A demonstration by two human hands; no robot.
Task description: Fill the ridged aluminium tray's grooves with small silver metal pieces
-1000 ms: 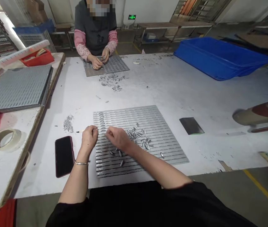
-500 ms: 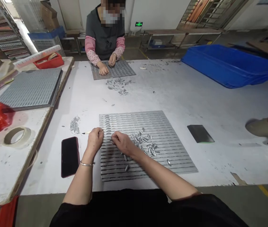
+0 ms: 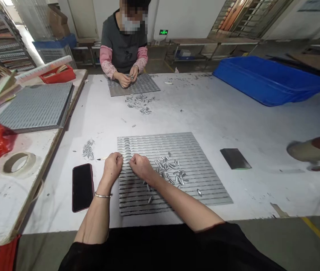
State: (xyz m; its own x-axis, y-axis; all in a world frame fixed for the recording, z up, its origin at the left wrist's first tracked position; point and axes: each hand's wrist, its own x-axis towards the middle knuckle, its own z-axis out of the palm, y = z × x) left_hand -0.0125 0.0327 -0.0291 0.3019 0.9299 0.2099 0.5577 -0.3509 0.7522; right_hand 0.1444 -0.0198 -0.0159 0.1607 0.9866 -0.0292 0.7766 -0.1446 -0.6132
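A grey ridged panel lies flat on the table before me. My left hand rests at its left edge with the fingers curled closed. Close beside it, my right hand is over the panel, fingers pinched; what either hand holds is hidden. A column of small silver leaf-shaped pieces sits in the panel's ridges just beyond my fingers. More loose silver pieces are heaped on the panel, partly behind my right forearm.
Left of the panel are a phone, a brush-like stick and a small pile of silver pieces. A dark block lies right. Across the table, a co-worker handles another panel. A blue tub stands back right.
My right hand has shifted slightly left, nearer my left hand, which stays at the panel's edge. The co-worker's hands have come closer together. The whole view has shifted a little.
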